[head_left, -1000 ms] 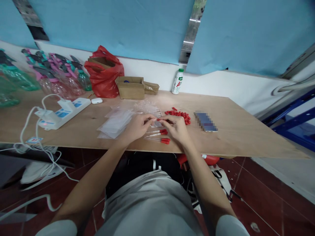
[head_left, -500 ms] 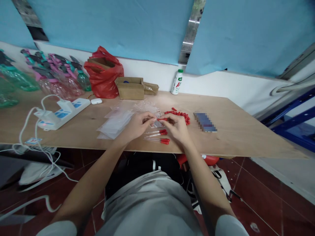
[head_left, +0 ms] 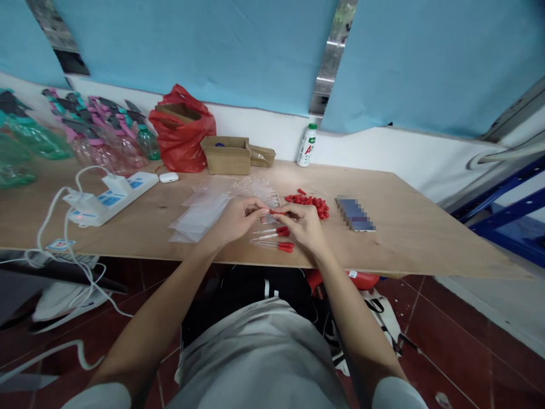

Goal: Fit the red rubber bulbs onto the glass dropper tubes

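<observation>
My right hand (head_left: 305, 222) is closed in a pinch on a red rubber dropper bulb (head_left: 279, 213). My left hand (head_left: 240, 218) is also pinched, its fingertips meeting the bulb's left end; whatever lies inside them is hidden. Just below the hands, several droppers (head_left: 286, 246) with clear tubes and red bulbs lie on the wooden table (head_left: 409, 227). Behind the fingers is a spread of clear, thin tubes (head_left: 270, 197). A heap of loose red bulbs (head_left: 314, 205) sits beyond my right hand. Clear plastic bags (head_left: 193, 220) lie beside my left hand.
A phone (head_left: 355, 214) lies to the right. Along the back stand a white bottle (head_left: 306, 146), a cardboard box (head_left: 227, 159) and a red plastic bag (head_left: 187, 139). On the left are a power strip (head_left: 108, 199) with cables, an earbud case (head_left: 169, 177) and several spray bottles (head_left: 102, 145).
Both hands keep their pinch at nearly the same place. The red bulb between them has shifted slightly, and the whole view has tipped a little.
</observation>
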{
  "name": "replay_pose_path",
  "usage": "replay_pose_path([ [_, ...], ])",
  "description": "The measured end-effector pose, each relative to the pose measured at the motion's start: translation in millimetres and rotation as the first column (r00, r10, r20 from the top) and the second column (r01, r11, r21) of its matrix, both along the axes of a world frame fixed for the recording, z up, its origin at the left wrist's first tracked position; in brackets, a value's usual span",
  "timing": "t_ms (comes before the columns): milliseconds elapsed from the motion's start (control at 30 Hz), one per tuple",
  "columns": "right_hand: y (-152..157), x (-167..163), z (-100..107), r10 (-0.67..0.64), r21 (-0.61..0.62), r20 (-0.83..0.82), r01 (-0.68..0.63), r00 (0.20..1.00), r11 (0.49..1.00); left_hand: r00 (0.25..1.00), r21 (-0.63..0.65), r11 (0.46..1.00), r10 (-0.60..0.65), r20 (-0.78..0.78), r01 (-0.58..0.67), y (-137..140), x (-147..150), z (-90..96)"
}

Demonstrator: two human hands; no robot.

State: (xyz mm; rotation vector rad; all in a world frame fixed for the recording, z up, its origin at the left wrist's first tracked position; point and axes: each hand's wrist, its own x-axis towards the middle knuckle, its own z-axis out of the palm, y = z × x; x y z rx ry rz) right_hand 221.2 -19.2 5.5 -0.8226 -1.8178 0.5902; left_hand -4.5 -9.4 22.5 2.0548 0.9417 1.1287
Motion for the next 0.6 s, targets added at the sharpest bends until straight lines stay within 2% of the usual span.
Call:
replay_pose_path([
  [100, 2.3, -2.0, 0.0, -0.01, -0.06, -0.041, 0.008, 0.999, 0.998, 0.999, -0.007, 1.0, 0.003, 0.037, -0.003, 0.6, -0.3, 0.9],
  [267, 5.8, -1.4, 0.8, -0.001, -0.146, -0.174, -0.025, 0.985, 0.989, 0.994, 0.111, 0.989, 0.099, -0.044, -0.094, -1.3, 0.3, 4.3],
  [400, 6.1, 0.3, 2.0, 0.002, -0.203, -0.229, -0.05, 0.973, 0.978, 0.991, 0.116, 0.985, 0.13, -0.031, -0.126, -1.3, 0.2, 4.0],
  [600, 3.5, -2.3, 3.5, 0.011, -0.204, -0.243, -0.062, 0.97, 0.977, 0.994, 0.103, 0.988, 0.113, 0.009, -0.114, -2.6, -0.7, 6.2],
])
